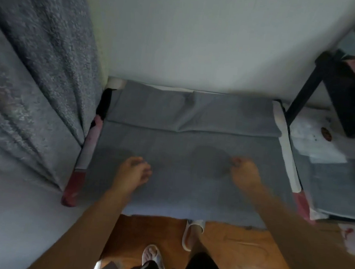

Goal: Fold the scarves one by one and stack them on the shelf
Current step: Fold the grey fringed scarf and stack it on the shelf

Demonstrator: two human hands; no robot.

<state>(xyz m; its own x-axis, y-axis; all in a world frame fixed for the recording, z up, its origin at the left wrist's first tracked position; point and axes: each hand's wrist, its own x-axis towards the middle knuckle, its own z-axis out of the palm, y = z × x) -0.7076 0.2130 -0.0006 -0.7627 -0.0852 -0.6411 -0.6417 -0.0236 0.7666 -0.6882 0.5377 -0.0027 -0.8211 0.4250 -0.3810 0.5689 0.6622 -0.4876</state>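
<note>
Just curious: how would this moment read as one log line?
grey scarf: spread flat, far edge folded | left hand: above it | right hand: fingers curled

Under both hands lies a plain blue-grey scarf (187, 157), without pattern, darker in two soft shadow patches just ahead of the left hand (132, 173) and beside the right hand (245, 173). Outside the left hand, the table edge (81, 164) shows white and pink, turning dark red nearer the person. Farther left hangs a speckled grey-blue curtain (37, 66). Beyond the right hand stands a black shelf frame (307, 86). Behind the hands, the floor (237, 248) is warm orange-brown wood, with white slippers (153, 255).
</note>
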